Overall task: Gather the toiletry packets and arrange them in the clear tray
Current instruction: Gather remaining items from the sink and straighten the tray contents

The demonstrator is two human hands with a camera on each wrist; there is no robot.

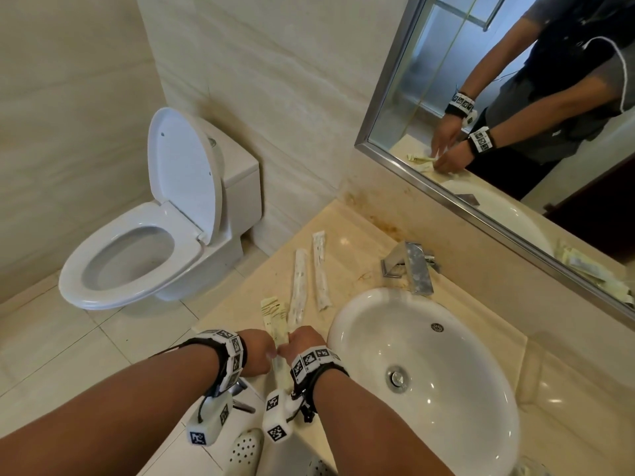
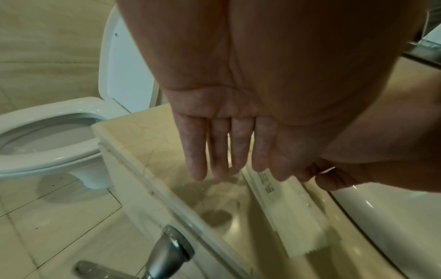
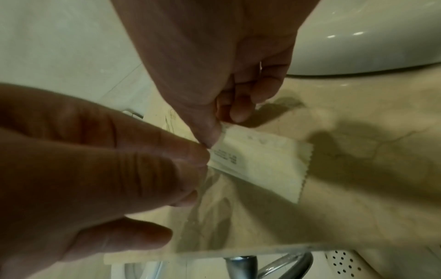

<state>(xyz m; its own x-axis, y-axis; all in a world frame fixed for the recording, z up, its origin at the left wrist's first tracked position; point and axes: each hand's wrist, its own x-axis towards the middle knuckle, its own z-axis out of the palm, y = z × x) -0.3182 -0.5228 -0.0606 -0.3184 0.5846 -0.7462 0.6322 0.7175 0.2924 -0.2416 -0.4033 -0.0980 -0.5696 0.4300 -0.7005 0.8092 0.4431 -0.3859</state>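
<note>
Both hands meet over front edge of counter [image 1: 347, 231], left of sink [image 1: 426, 365]. Right hand [image 1: 307, 341] pinches cream packet [image 3: 257, 164] between thumb and fingertips. Left hand [image 1: 261, 348]: fingers [image 2: 216, 149] straight, close together, tips down by same packet; grip on it unclear. Two long white packets [image 1: 309, 273] lie flat farther back on counter, side by side. Clear tray [image 3: 238, 222] sits under hands at counter edge. Toilet [image 1: 147, 231] at left.

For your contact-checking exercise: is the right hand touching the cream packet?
Touching. The right wrist view shows the right hand pinching the cream packet at its end, thumb on the edge.
</note>
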